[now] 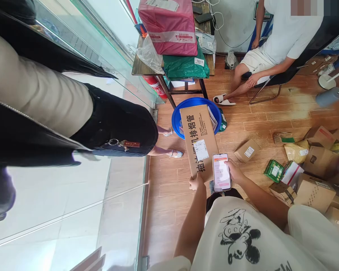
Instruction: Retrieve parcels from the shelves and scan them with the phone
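Note:
My left hand [196, 183] grips the near end of a long brown cardboard box [198, 140] with black printed characters and a white label. The box's far end rests on a blue basin [177, 116] on the wooden floor. My right hand [234, 171] holds a phone [221, 172] with a lit screen, just right of the box's near end. I look straight down over my white printed T-shirt.
A person in black stands at the left beside a glass pane [107, 210]. Another person in white sits on a chair at the back right. Pink [169, 26] and green [186, 66] parcels lie on a wooden table. Several cardboard boxes [313, 192] pile up at the right, a small one [247, 150] mid-floor.

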A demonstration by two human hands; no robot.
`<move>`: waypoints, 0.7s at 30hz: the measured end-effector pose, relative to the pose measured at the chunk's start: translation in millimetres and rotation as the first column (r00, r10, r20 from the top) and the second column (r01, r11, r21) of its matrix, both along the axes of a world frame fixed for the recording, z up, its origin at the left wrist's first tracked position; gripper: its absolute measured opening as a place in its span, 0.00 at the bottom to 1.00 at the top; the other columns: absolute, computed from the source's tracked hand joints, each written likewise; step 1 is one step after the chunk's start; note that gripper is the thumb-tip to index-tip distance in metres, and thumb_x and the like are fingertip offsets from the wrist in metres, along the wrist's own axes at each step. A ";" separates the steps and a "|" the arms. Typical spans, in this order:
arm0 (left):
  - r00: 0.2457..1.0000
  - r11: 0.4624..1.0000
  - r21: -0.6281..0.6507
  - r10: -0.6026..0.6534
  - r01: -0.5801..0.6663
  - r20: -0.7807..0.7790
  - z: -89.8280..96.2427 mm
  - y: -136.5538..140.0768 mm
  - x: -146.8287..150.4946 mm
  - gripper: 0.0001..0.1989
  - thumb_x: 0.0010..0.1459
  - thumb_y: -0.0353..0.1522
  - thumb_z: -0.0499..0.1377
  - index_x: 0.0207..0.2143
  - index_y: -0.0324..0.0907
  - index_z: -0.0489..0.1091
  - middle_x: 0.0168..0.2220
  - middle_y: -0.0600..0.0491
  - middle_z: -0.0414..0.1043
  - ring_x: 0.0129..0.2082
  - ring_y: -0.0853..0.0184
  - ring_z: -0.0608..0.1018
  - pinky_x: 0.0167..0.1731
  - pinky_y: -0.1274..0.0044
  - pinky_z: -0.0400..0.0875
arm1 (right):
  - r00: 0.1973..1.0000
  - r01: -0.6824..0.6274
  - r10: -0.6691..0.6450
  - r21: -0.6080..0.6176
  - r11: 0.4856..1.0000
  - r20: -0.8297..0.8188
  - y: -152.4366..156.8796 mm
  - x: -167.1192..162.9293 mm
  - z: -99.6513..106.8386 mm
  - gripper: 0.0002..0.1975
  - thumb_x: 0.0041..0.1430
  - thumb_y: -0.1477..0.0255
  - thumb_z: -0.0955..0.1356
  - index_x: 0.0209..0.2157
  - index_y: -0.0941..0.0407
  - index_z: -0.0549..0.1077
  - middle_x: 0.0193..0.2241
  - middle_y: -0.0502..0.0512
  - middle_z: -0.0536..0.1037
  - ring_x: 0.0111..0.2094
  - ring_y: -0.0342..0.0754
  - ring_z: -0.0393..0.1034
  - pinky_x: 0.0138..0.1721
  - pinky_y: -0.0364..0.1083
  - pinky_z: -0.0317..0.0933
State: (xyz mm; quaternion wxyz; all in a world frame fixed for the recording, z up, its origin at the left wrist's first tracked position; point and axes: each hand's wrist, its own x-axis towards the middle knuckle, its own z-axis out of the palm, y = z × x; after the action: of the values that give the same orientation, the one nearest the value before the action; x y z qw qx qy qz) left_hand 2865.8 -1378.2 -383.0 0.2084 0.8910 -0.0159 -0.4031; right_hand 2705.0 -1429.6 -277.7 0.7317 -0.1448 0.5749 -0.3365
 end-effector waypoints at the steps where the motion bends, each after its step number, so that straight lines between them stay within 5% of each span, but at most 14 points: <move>1: 0.999 0.998 0.041 0.046 -0.046 0.008 -0.1 -0.8 -0.3 0.25 0.63 0.41 0.62 0.58 0.40 0.64 0.56 0.43 0.66 0.49 0.56 0.75 0.45 0.63 0.76 | 1.000 -0.001 0.001 0.000 1.000 -0.003 -0.1 0.2 1.1 0.14 0.45 0.62 0.70 0.35 0.52 0.71 0.32 0.51 0.82 0.37 0.54 0.77 0.39 0.50 0.70; 7: 0.984 0.979 0.100 0.175 -0.178 0.039 -2.6 -4.7 -1.9 0.30 0.56 0.41 0.67 0.57 0.39 0.63 0.56 0.38 0.62 0.53 0.47 0.74 0.43 0.65 0.76 | 1.000 0.003 -0.003 0.000 1.000 -0.015 0.5 2.9 6.2 0.14 0.45 0.61 0.69 0.35 0.51 0.69 0.32 0.52 0.82 0.39 0.56 0.78 0.40 0.52 0.70; 21: 0.979 0.977 0.066 0.202 -0.204 0.031 -5.2 -5.0 -2.3 0.33 0.55 0.41 0.67 0.58 0.36 0.63 0.58 0.33 0.59 0.51 0.44 0.73 0.41 0.64 0.74 | 1.000 0.008 -0.008 -0.025 1.000 0.002 3.0 2.2 5.2 0.14 0.46 0.62 0.70 0.35 0.52 0.71 0.30 0.50 0.82 0.37 0.55 0.78 0.40 0.52 0.70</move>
State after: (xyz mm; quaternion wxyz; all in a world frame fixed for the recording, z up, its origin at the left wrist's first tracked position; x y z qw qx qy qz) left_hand 2863.5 -1383.3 -388.2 0.2174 0.8994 0.0866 -0.3691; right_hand 2707.2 -1426.6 -272.5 0.7289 -0.1513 0.5705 -0.3469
